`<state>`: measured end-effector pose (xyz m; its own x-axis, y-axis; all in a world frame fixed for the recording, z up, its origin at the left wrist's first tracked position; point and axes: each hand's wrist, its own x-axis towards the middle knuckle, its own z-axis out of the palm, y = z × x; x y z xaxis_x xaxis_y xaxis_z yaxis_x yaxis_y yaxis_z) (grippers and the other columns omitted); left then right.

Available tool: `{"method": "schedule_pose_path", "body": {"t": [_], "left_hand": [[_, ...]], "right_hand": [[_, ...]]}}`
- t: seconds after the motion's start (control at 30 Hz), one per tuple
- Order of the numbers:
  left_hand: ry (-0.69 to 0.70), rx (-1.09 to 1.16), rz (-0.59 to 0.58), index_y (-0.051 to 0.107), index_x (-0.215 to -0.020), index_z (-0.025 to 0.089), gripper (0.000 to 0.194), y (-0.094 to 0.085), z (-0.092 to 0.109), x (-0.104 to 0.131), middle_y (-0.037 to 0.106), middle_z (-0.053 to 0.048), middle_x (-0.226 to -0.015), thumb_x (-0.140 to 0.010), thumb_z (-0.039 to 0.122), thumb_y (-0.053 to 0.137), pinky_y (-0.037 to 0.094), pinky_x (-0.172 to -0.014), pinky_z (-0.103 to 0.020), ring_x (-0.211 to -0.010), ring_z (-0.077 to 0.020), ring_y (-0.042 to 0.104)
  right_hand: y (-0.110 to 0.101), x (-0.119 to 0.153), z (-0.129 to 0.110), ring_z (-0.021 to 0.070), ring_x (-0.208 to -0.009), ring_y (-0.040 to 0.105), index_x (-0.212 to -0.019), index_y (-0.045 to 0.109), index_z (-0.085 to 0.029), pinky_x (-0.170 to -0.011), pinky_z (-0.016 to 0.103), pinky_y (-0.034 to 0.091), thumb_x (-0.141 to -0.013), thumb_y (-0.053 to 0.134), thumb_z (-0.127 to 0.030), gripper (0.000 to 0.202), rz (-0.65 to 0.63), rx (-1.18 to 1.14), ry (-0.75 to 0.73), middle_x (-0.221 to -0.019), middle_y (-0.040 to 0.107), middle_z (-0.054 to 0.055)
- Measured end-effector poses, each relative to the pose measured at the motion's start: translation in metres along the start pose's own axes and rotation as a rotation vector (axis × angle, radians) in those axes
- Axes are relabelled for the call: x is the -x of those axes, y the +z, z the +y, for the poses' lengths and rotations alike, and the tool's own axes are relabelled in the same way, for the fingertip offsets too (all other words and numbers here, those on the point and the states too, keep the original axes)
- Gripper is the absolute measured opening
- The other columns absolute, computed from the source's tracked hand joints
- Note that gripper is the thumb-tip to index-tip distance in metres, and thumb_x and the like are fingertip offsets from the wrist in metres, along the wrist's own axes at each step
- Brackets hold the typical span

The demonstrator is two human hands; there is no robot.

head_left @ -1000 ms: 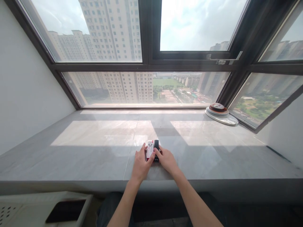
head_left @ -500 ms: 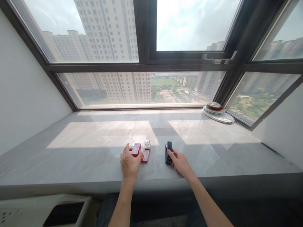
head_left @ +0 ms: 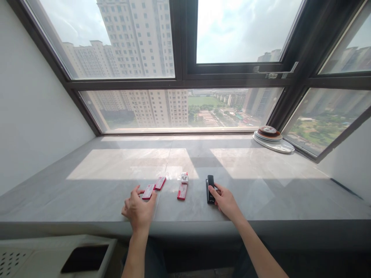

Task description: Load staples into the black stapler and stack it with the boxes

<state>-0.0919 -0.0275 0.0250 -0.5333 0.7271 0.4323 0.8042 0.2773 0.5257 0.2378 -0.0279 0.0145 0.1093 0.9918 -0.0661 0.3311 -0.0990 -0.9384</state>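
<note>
My left hand (head_left: 140, 208) holds a small red-and-white box (head_left: 148, 192) between thumb and fingers, low at the sill's surface. Just beyond it, up and to the right, lies a similar red-and-white box (head_left: 160, 183). Farther right, another red box (head_left: 182, 192) lies flat, with a small white box (head_left: 184, 178) at its far end. My right hand (head_left: 227, 200) is closed on a black stapler (head_left: 211, 189), which points away from me on the grey sill.
The grey marble sill (head_left: 95, 200) runs below a dark-framed window. Stacked plates (head_left: 274, 144) sit in the far right corner. A thin dark strip (head_left: 346, 188) lies near the right wall. A pale appliance or cabinet (head_left: 37, 256) stands below the sill at left.
My left hand has moved left and nearer to me with a red-and-white box. A second such box now shows beside it. My right hand stays on the stapler; the view has shifted slightly.
</note>
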Motion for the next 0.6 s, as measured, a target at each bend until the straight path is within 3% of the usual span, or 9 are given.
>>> {"method": "schedule_pose_path", "body": {"t": [0.1,0.17,0.27,0.33,0.43,0.5,0.6], "left_hand": [[-0.007,-0.059,-0.063,0.047,-0.136,0.028,0.059,-0.008,-0.017,0.007,0.070,-0.004,-0.112,-0.084,0.048,0.066,0.030,-0.107,-0.051,-0.113,-0.0319,0.054],[0.032,-0.090,-0.076,0.049,-0.136,0.028,0.057,-0.010,-0.016,0.011,0.067,-0.007,-0.118,-0.084,0.046,0.066,0.030,-0.108,-0.053,-0.116,-0.0329,0.052],[0.178,-0.077,-0.083,0.058,-0.130,0.030,0.042,-0.007,0.009,0.023,0.060,-0.008,-0.127,-0.091,0.046,0.059,0.030,-0.110,-0.052,-0.120,-0.0326,0.050],[0.316,-0.020,-0.164,0.064,-0.123,0.033,0.032,0.000,0.034,0.034,0.058,-0.007,-0.127,-0.095,0.046,0.053,0.030,-0.112,-0.050,-0.120,-0.0305,0.051],[0.462,0.045,-0.282,0.064,-0.126,0.037,0.034,0.016,0.067,0.047,0.056,-0.006,-0.132,-0.096,0.048,0.053,0.024,-0.117,-0.053,-0.125,-0.0304,0.048],[0.478,0.042,-0.315,0.059,-0.135,0.037,0.044,0.026,0.079,0.050,0.054,-0.007,-0.135,-0.093,0.050,0.057,0.021,-0.118,-0.056,-0.128,-0.0324,0.045],[0.436,0.028,-0.320,0.053,-0.140,0.031,0.052,0.035,0.082,0.046,0.054,-0.010,-0.133,-0.091,0.046,0.059,0.021,-0.118,-0.056,-0.128,-0.0328,0.044]], "right_hand": [[0.000,-0.002,0.003,0.0133,-0.037,0.046,-0.144,0.056,-0.020,-0.039,0.026,0.038,-0.089,0.051,-0.071,0.075,-0.007,0.002,0.015,-0.056,0.054,-0.005],[0.000,-0.003,0.004,0.0136,-0.037,0.046,-0.144,0.056,-0.019,-0.039,0.026,0.039,-0.089,0.051,-0.071,0.076,-0.006,0.011,0.023,-0.056,0.054,-0.005],[0.001,0.000,0.001,0.0146,-0.040,0.049,-0.142,0.058,-0.019,-0.041,0.026,0.039,-0.089,0.052,-0.071,0.075,0.019,0.031,0.010,-0.056,0.052,-0.005],[0.001,0.004,-0.001,0.0153,-0.044,0.052,-0.139,0.061,-0.019,-0.044,0.026,0.039,-0.089,0.052,-0.069,0.071,0.024,0.045,-0.005,-0.055,0.051,-0.005],[-0.002,0.009,-0.002,0.0159,-0.049,0.054,-0.137,0.062,-0.019,-0.047,0.025,0.038,-0.090,0.053,-0.067,0.068,-0.030,0.067,-0.002,-0.054,0.051,-0.004],[-0.007,0.010,-0.001,0.0160,-0.051,0.054,-0.137,0.062,-0.021,-0.050,0.025,0.039,-0.089,0.054,-0.066,0.066,-0.074,0.097,0.002,-0.055,0.052,-0.004],[-0.023,0.010,-0.001,0.0168,-0.060,0.058,-0.134,0.063,-0.022,-0.058,0.027,0.043,-0.087,0.059,-0.063,0.063,-0.069,0.190,-0.036,-0.065,0.059,-0.003]]}}
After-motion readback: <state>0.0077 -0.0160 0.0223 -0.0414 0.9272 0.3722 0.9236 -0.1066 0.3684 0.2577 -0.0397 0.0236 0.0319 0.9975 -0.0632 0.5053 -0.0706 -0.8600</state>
